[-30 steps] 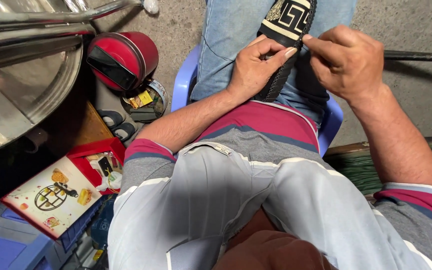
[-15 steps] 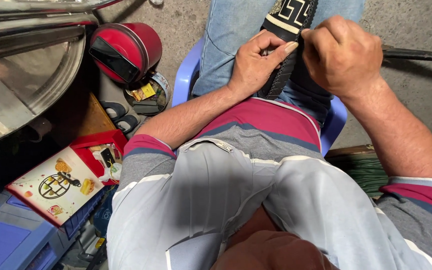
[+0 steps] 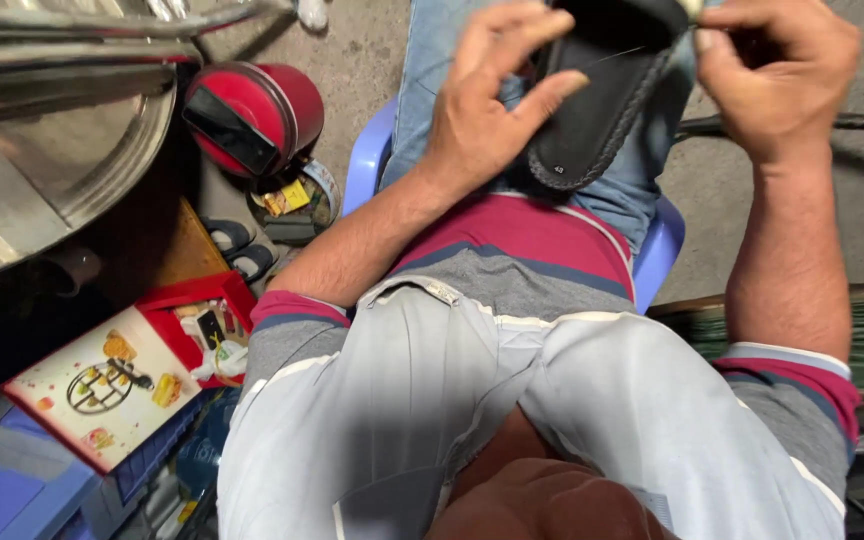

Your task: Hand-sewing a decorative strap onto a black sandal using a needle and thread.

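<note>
A black sandal (image 3: 592, 110) with a braided rim is held over my lap, its dark sole turned toward me. My left hand (image 3: 487, 115) grips its left side: the thumb presses on the sole's edge and the fingers spread behind it. My right hand (image 3: 772, 75) is at the sandal's upper right corner, thumb and forefinger pinched together. A thin pale thread (image 3: 614, 55) runs across the sole toward that pinch. The sandal's top is cut off by the frame edge.
I sit on a blue plastic chair (image 3: 664, 250). At left are a red round case (image 3: 252, 115), an open tin of small items (image 3: 297, 200), a metal tray (image 3: 62, 150), a red box with a pictured lid (image 3: 112, 385) and a blue crate (image 3: 12, 480). A dark rod (image 3: 852, 122) lies at right.
Both hands have raised the sandal toward the camera. My left fingers have spread apart, and my right hand has moved to the sandal's top right corner with the thread drawn out.
</note>
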